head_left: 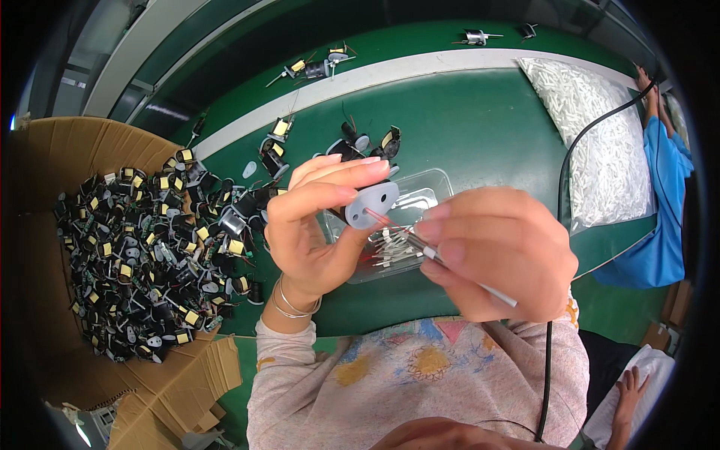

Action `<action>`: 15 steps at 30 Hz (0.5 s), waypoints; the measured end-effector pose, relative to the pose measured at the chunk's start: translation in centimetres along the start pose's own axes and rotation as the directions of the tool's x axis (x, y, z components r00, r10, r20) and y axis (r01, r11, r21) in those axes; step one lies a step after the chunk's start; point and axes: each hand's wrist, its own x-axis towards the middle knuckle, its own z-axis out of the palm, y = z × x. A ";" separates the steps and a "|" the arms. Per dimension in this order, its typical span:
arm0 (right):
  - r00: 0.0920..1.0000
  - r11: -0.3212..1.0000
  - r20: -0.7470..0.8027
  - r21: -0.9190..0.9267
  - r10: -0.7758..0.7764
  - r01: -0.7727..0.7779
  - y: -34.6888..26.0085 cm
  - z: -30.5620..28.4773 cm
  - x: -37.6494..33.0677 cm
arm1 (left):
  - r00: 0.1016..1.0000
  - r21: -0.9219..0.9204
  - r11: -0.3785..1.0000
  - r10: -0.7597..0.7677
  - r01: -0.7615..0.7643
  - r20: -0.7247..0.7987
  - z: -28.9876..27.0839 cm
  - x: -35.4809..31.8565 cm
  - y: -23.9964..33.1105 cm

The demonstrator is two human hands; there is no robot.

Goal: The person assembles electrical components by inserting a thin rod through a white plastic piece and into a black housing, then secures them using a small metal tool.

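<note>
My left hand (pixel 315 217) is closed round a small motor unit with a grey egg-shaped end cap (pixel 370 204), held up over the bench. The cap has a dark round hole, and thin red wires (pixel 386 220) come out of its lower part. Pinched in my right hand (pixel 502 251) is a slim silver pen-like tool (pixel 491 291); its front end, near the wires, is partly hidden by fingers. Below both hands sits a clear plastic tray (pixel 442 180) with small white-ended pieces and red wires in it.
A cardboard box (pixel 56 142) full of similar motor units stands at the left. More motor units (pixel 274 154) lie on the green bench (pixel 465 112). A clear bag of white pieces (pixel 600 142) lies at right, crossed by a black cable (pixel 564 172). Other people's hands (pixel 634 394) show far right.
</note>
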 end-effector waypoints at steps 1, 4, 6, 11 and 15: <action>1.000 1.000 -0.001 -0.004 0.000 0.000 0.0 0.0 0.0 | 1.000 0.007 1.000 0.008 -0.008 0.001 0.0 0.0 0.0; 1.000 1.000 -0.030 0.005 0.005 -0.005 0.2 0.0 -0.1 | 1.000 0.013 1.000 0.000 0.000 0.005 0.1 0.0 0.0; 0.998 1.000 -0.048 0.008 0.029 -0.029 0.1 0.2 0.0 | 1.000 0.024 1.000 -0.001 0.001 0.002 0.0 0.0 0.1; 0.999 0.999 -0.047 -0.027 0.023 -0.024 -0.1 0.3 0.0 | 1.000 0.012 1.000 -0.002 0.002 -0.017 -0.1 -0.1 0.0; 0.998 0.999 -0.062 -0.047 0.016 -0.019 0.0 0.5 0.1 | 1.000 0.018 1.000 0.002 -0.001 -0.024 0.0 0.0 0.0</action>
